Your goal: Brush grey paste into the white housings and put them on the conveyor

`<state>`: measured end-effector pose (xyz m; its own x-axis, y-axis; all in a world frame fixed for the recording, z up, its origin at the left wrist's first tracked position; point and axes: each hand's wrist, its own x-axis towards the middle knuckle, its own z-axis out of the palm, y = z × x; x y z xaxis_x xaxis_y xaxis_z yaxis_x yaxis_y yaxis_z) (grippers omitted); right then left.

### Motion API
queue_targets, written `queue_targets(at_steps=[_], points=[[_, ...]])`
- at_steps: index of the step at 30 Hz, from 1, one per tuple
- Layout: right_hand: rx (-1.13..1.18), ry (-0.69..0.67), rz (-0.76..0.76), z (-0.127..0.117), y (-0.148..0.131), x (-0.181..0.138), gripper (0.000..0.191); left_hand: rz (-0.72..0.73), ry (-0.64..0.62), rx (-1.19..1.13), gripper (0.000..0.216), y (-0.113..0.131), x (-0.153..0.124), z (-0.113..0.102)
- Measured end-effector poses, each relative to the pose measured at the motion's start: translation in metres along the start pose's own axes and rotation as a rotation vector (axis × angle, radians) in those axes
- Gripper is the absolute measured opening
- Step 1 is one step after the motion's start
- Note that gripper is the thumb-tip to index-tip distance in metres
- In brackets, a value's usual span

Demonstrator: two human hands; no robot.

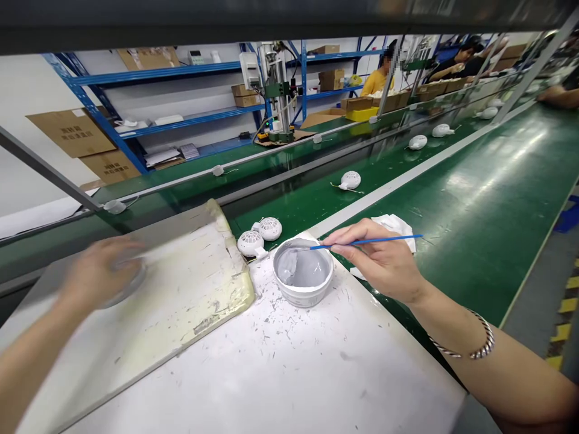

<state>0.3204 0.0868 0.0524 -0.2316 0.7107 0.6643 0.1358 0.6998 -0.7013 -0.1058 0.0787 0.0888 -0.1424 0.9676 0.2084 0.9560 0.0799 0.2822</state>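
Note:
My right hand [384, 262] pinches a thin blue brush [389, 241], whose tip reaches over a white bowl [304, 292] of grey paste. My left hand [97, 271] is smeared by motion over a worn cream board [199, 283]; it seems to rest on a round pale part [131, 283], but the grip is unclear. Two white round vented parts [260, 236] lie just behind the bowl at the belt's edge.
A green conveyor belt [474, 193] runs away to the right, carrying several white round parts [350, 179]. A white cloth [398, 226] lies behind my right hand. Blue shelving with cardboard boxes and a small press [278, 90] stand behind the line. Other people sit far along it.

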Motion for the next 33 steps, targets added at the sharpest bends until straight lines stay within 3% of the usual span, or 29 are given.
queue_targets(at_steps=[5, 8, 11, 14, 18, 20, 24, 29, 33], points=[[-0.033, -0.104, 0.008, 0.004, 0.010, -0.001, 0.011, 0.501, -0.399, 0.022, 0.029, 0.092, 0.032, 0.065], [-0.030, -0.136, 0.006, 0.006, 0.015, -0.002, 0.010, 0.575, -0.564, 0.078, 0.028, 0.122, 0.050, 0.086], [-0.017, -0.165, 0.035, 0.006, 0.015, -0.002, 0.008, 0.548, -0.623, 0.110, 0.030, 0.129, 0.060, 0.094], [0.049, -0.166, 0.104, 0.005, 0.013, -0.001, 0.004, 0.507, -0.592, 0.053, 0.035, 0.128, 0.061, 0.099], [0.262, -0.091, 0.255, 0.006, 0.012, 0.001, 0.008, 0.402, -0.466, -0.178, 0.026, 0.121, 0.056, 0.100], [0.391, -0.047, 0.343, 0.007, 0.013, 0.004, 0.014, 0.316, -0.367, -0.358, 0.029, 0.116, 0.050, 0.093], [0.583, 0.040, 0.482, 0.007, 0.018, 0.009, 0.024, 0.156, -0.207, -0.777, 0.057, 0.108, 0.027, 0.066], [0.730, 0.144, 0.637, 0.006, 0.025, 0.012, 0.029, -0.167, -0.099, -1.539, 0.049, 0.111, -0.016, 0.044], [0.766, 0.212, 0.710, 0.008, 0.029, 0.012, 0.032, -0.173, -0.002, -1.639, 0.035, 0.112, -0.037, 0.050]])
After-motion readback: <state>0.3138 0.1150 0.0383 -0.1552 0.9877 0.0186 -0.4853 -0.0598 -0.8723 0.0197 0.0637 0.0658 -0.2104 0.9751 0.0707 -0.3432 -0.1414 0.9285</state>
